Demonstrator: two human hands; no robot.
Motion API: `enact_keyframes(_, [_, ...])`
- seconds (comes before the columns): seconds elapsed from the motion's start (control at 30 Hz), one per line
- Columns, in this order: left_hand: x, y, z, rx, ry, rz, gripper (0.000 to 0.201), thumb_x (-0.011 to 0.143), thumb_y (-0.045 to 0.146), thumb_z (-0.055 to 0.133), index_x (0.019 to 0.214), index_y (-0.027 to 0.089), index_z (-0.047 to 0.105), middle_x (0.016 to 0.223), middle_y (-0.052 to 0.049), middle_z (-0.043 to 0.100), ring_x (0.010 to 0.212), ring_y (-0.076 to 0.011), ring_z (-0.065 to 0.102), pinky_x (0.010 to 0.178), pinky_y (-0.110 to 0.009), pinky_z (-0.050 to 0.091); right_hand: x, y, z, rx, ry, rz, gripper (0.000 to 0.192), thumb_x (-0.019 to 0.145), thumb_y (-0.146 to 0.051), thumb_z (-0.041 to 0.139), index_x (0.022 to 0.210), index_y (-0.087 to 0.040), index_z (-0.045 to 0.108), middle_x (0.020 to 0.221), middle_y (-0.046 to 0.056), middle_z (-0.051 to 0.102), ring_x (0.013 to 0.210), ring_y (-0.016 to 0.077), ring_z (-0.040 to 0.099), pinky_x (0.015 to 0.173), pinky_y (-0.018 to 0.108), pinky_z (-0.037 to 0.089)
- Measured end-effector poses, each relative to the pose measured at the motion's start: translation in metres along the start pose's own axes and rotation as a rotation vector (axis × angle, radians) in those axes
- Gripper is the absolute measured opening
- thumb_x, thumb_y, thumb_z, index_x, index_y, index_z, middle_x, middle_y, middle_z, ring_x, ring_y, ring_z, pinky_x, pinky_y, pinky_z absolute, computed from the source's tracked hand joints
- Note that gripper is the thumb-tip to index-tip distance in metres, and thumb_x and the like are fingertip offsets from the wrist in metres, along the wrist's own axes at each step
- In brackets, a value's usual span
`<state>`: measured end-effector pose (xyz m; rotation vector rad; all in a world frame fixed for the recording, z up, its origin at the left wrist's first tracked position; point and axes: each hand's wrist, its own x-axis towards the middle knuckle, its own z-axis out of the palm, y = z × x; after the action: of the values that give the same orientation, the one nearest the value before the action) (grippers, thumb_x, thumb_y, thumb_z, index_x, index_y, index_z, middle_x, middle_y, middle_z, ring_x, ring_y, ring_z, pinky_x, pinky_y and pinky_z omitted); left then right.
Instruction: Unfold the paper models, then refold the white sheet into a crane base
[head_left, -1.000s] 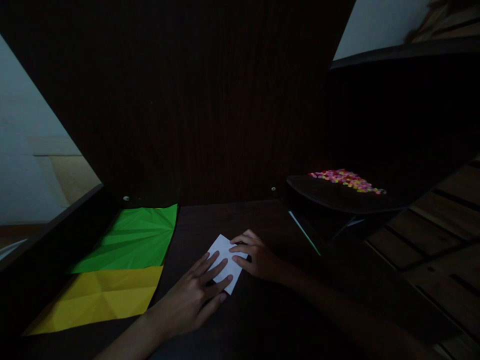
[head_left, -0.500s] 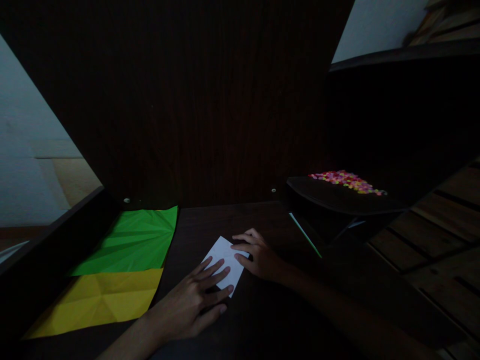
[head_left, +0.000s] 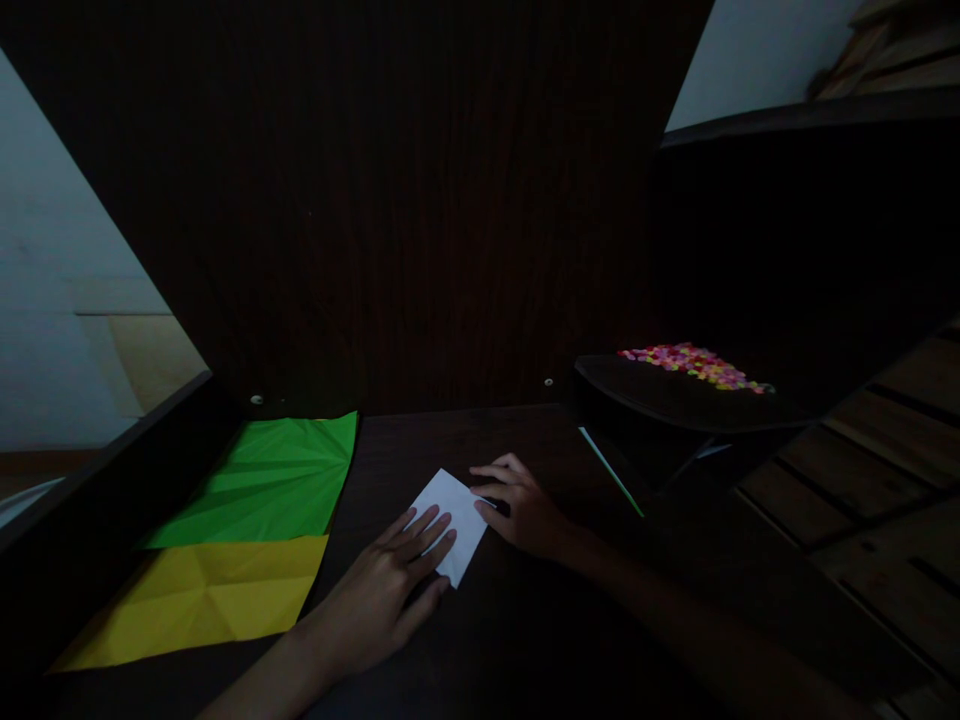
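A small white sheet of paper (head_left: pixel 457 507) lies on the dark tabletop, turned like a diamond. My left hand (head_left: pixel 386 585) rests on its left part with the fingers spread flat, covering that edge. At the paper's right corner is my right hand (head_left: pixel 520 508), its thumb and fingertips touching the edge with gaps between the fingers. Whether the paper has more than one layer, I cannot tell.
To the left lie a creased green sheet (head_left: pixel 277 475) and a yellow sheet (head_left: pixel 232 590). A thin green-and-white stick (head_left: pixel 611 472) is on the right. Small colourful pieces (head_left: pixel 694 365) are heaped on a raised curved shelf (head_left: pixel 645 390). A dark panel (head_left: pixel 450 200) rises behind.
My left fingers have drawn slightly back toward the left on the paper. My right hand has shifted a little to the right, and its fingertips cover less of the sheet.
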<state>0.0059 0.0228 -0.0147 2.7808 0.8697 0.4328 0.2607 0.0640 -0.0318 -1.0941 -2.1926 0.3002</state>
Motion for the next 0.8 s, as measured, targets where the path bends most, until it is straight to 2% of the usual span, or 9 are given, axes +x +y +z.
enact_keyframes(0.23, [-0.002,-0.003,0.008,0.033,0.073,-0.093,0.056,0.096,0.031,0.052,0.149,0.025,0.036,0.155,-0.009,0.035,0.142,-0.0289,0.033,0.113,-0.049,0.037,0.002,-0.001,-0.002,-0.017,0.015,0.0,0.018,0.083,-0.014,0.065,0.095,-0.019,0.076,0.119,0.012,0.068,0.105,0.0274,0.054,0.089,0.049,0.05])
enact_keyframes(0.37, [-0.004,-0.005,0.014,0.078,0.073,-0.157,0.062,0.097,0.038,0.05,0.152,0.019,0.03,0.156,-0.014,0.029,0.143,-0.0318,0.029,0.113,-0.052,0.036,0.004,-0.002,-0.005,-0.023,-0.002,0.016,0.017,0.082,-0.013,0.066,0.093,-0.019,0.077,0.119,0.011,0.069,0.105,0.0273,0.054,0.089,0.048,0.05])
enact_keyframes(0.5, [-0.004,-0.006,0.015,0.109,0.086,-0.175,0.065,0.097,0.041,0.048,0.153,0.018,0.025,0.156,-0.014,0.029,0.143,-0.031,0.03,0.113,-0.051,0.036,0.003,-0.001,-0.005,-0.023,0.001,0.015,0.02,0.082,-0.011,0.065,0.097,-0.019,0.076,0.12,0.011,0.068,0.106,0.0268,0.054,0.089,0.047,0.05])
enact_keyframes(0.8, [-0.003,-0.005,0.011,0.13,0.065,-0.18,0.061,0.098,0.043,0.046,0.151,0.017,0.03,0.155,-0.014,0.032,0.142,-0.0289,0.031,0.112,-0.049,0.039,0.001,-0.005,-0.004,0.039,-0.054,-0.085,0.034,0.078,-0.006,0.062,0.107,-0.02,0.072,0.125,0.009,0.065,0.109,0.026,0.053,0.093,0.047,0.048])
